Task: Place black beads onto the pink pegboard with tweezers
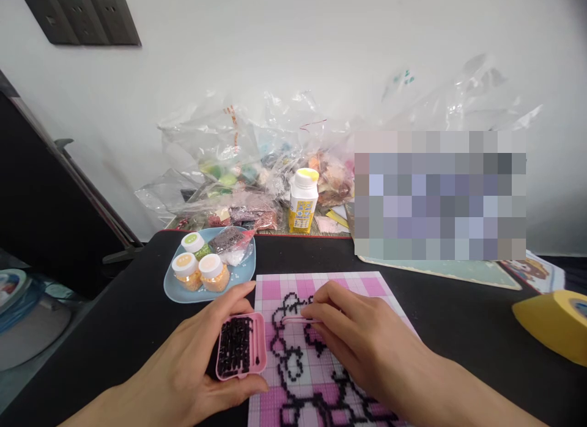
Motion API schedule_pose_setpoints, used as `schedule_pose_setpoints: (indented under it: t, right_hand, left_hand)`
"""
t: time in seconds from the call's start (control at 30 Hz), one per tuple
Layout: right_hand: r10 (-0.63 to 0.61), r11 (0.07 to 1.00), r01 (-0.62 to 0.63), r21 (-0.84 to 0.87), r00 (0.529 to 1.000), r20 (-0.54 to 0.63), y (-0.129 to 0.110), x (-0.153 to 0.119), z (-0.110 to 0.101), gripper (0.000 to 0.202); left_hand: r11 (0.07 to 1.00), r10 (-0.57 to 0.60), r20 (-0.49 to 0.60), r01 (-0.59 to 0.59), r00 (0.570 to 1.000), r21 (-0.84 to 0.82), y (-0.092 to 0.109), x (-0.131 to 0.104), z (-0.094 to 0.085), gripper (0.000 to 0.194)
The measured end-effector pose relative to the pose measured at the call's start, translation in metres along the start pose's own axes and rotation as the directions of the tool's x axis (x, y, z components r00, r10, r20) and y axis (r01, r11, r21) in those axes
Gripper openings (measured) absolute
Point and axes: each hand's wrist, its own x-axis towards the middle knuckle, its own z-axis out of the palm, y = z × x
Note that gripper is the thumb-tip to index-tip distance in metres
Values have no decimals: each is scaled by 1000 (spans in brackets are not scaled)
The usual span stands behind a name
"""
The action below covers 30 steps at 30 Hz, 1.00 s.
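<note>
My left hand (pixel 197 347) grips a small pink bead tray (pixel 261 344) between thumb and fingers. Rows of black beads (pixel 235 347) fill most of the tray, with a bare strip along its right side. Over the pegboard, my right hand (pixel 353 329) pinches a thin pink tool (pixel 293 320), its tip at the board's upper left part; the rest is covered by my fingers. The pink-and-white checked pegboard (pixel 270 286) lies on the black table and bears a curving outline of black beads (pixel 293 366). My right hand hides part of the outline.
A blue plate (pixel 172 286) with several lidded bead jars (pixel 214 274) and a bag (pixel 229 240) sits behind my left hand. A white-and-yellow bottle (pixel 303 200) stands before plastic bags (pixel 206 145) at the wall. Yellow tape (pixel 545 323) lies far right; a pixelated patch covers the back right.
</note>
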Motion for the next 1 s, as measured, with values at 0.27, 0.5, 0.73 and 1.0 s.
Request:
schedule_pose_setpoints:
  t: [0.27,0.5,0.73,1.0]
  right_hand:
    - [-6,1000,7,-6,1000,5,1,-1,2,29]
    - [-11,1000,11,6,1000,-9,0,-1,3,30]
    - [-8,1000,8,0,1000,-11,-1,-1,3,31]
    - [-7,1000,7,-1,1000,-20,-1,-1,1,31]
  left_hand:
    - [1000,9,-27,-10,1000,-21,0,1,0,77]
    - [1000,5,-31,-4,1000,9,-2,-1,1,78]
    - [1000,2,-30,-1,1000,12,-2,-1,0,78]
    - [1000,-3,-32,3,999,-4,-3,-1,2,80]
